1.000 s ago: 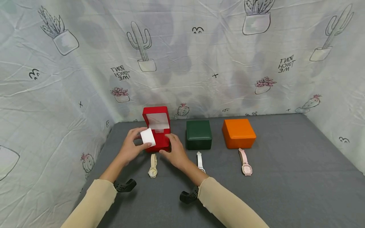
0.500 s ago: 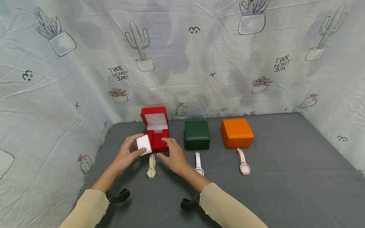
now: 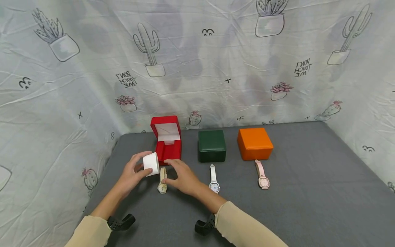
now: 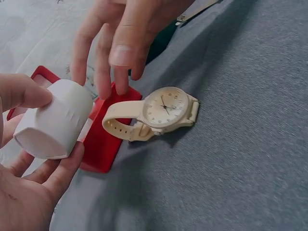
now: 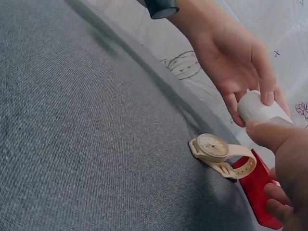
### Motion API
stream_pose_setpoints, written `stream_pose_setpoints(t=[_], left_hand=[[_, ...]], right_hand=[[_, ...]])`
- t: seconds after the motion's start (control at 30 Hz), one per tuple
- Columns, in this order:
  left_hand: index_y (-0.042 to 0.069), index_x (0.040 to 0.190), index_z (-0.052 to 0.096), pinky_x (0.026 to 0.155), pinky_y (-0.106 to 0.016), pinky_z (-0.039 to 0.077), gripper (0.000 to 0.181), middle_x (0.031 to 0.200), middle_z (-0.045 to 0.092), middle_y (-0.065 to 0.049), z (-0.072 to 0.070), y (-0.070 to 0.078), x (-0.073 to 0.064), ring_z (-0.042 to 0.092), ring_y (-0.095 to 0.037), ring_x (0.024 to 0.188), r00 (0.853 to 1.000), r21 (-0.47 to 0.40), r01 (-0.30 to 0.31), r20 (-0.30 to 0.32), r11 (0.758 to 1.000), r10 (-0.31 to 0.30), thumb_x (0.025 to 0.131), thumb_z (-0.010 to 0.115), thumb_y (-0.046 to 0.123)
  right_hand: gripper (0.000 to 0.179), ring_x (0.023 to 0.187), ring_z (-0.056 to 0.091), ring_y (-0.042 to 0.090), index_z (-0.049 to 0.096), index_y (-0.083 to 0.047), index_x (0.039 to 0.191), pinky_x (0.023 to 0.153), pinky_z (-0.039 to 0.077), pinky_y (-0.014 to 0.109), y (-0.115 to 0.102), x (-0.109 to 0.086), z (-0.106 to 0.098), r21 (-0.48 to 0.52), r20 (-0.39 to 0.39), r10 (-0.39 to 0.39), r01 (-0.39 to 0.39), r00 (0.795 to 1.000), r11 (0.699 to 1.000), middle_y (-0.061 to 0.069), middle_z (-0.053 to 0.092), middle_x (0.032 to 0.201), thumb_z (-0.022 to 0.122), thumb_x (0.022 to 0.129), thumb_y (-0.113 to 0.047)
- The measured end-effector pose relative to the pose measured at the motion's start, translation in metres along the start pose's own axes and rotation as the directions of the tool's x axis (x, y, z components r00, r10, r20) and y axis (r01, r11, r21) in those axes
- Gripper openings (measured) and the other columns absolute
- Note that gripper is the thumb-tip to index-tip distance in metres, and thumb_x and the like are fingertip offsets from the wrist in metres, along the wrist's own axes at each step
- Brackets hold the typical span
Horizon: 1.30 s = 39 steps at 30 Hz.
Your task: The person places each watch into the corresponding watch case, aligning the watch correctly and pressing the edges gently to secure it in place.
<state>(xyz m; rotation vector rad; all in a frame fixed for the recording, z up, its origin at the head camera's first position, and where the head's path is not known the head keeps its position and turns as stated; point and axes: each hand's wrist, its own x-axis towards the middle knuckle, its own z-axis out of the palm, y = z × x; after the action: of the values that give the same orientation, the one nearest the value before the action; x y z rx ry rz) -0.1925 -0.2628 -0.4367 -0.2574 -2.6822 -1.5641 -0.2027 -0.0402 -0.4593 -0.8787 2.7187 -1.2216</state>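
Note:
My left hand [image 3: 131, 175] pinches a white watch pillow [image 3: 151, 164] between thumb and fingers, held up in front of the open red watch box [image 3: 172, 151]. Below and between my hands a cream wristwatch [image 4: 166, 108] lies on the cloth, its strap closed in a loop and its dial up. My right hand [image 3: 183, 176] hovers over that watch with fingers apart and nothing in them. In the left wrist view its fingers [image 4: 126, 43] hang above the strap. The red box's lid stands up, showing a white lining.
A closed green box [image 3: 212, 145] and a closed orange box [image 3: 255, 143] stand right of the red one. In front of them lie a white watch [image 3: 214, 181] and a pink watch [image 3: 262, 176]. Behind the grey table [image 3: 302, 192] hangs a printed curtain [image 3: 185, 85].
My left hand has carried the white pillow out of the red box, toward me and left. My right hand has come back from the box to above the cream watch.

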Motion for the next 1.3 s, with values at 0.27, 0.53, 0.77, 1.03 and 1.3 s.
stream_pose_setpoints(t=[0.27, 0.53, 0.77, 1.03, 1.3], left_hand=[[0.013, 0.144, 0.041, 0.112, -0.061, 0.03, 0.058, 0.146, 0.033, -0.015, -0.001, -0.006, -0.012, 0.033, -0.04, 0.138, 1.0, -0.019, 0.031, 0.005, 0.999, -0.031, 0.091, 0.066, 0.01], [0.012, 0.143, 0.043, 0.106, -0.045, 0.044, 0.058, 0.144, 0.036, -0.014, 0.003, -0.014, -0.022, 0.042, -0.038, 0.133, 1.0, -0.003, 0.023, 0.0, 1.0, -0.023, 0.09, 0.067, 0.011], [0.011, 0.142, 0.043, 0.081, -0.017, 0.051, 0.059, 0.145, 0.034, -0.015, 0.006, -0.021, -0.026, 0.048, -0.042, 0.126, 0.999, -0.072, 0.046, 0.029, 0.996, -0.044, 0.089, 0.068, 0.01], [0.013, 0.142, 0.043, 0.083, -0.015, 0.049, 0.059, 0.146, 0.033, -0.015, 0.007, -0.022, -0.03, 0.048, -0.041, 0.128, 0.997, -0.072, 0.078, 0.026, 0.994, -0.076, 0.089, 0.069, 0.011], [0.013, 0.143, 0.041, 0.08, -0.019, 0.053, 0.062, 0.144, 0.032, -0.014, 0.012, -0.025, -0.033, 0.051, -0.038, 0.125, 0.994, -0.108, 0.111, 0.033, 0.988, -0.108, 0.088, 0.07, 0.013]], right_hand=[[0.075, 0.131, 0.047, 0.019, 0.043, -0.024, 0.145, 0.105, 0.046, 0.042, -0.001, 0.001, 0.004, -0.103, 0.091, -0.003, 0.013, 0.996, 0.995, -0.001, 0.049, 0.145, 0.076, 0.081, -0.043], [0.086, 0.134, 0.043, 0.019, 0.036, -0.026, 0.149, 0.106, 0.045, 0.043, 0.0, 0.005, 0.01, -0.18, 0.142, -0.002, 0.028, 0.99, 0.983, -0.001, 0.044, 0.148, 0.077, 0.076, -0.05], [0.096, 0.134, 0.043, 0.017, 0.033, -0.02, 0.15, 0.109, 0.042, 0.038, 0.002, 0.008, 0.017, -0.274, 0.143, -0.048, 0.086, 0.989, 0.958, 0.0, 0.047, 0.146, 0.078, 0.073, -0.054], [0.086, 0.132, 0.044, 0.014, 0.039, -0.023, 0.147, 0.108, 0.042, 0.037, 0.002, 0.008, 0.017, -0.232, 0.132, -0.046, 0.076, 0.99, 0.97, -0.003, 0.05, 0.144, 0.079, 0.075, -0.05], [0.075, 0.131, 0.045, 0.014, 0.043, -0.024, 0.144, 0.107, 0.044, 0.038, 0.003, 0.004, 0.017, -0.208, 0.102, -0.077, 0.097, 0.992, 0.973, -0.003, 0.051, 0.142, 0.074, 0.081, -0.05]])
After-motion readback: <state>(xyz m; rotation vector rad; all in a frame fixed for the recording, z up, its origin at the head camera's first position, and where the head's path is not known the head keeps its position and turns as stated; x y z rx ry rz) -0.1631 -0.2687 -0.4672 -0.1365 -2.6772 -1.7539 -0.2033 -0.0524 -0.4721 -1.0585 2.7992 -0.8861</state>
